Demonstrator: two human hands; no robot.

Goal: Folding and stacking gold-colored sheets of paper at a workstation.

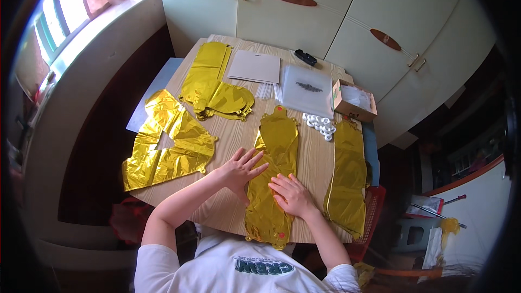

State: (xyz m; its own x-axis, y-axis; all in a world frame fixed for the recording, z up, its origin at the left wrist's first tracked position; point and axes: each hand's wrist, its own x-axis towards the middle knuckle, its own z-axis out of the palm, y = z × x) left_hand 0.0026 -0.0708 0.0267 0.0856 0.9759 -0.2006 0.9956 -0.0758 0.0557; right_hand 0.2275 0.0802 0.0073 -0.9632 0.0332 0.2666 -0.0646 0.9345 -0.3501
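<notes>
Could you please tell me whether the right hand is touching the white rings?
No, the right hand rests on the gold foil, with the white rings apart on the table.

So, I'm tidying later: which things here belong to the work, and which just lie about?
Likely part of the work:
gold foil under the left hand and right hand
other gold foil pieces
possibly white rings, clear bags, box

Seemingly just lying about:
black object
red chair

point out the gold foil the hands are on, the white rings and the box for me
Gold foil (279, 145): head view, on its upper half
White rings (320, 123): head view, middle of the cluster
Box (359, 112): head view, on its near wall
</notes>
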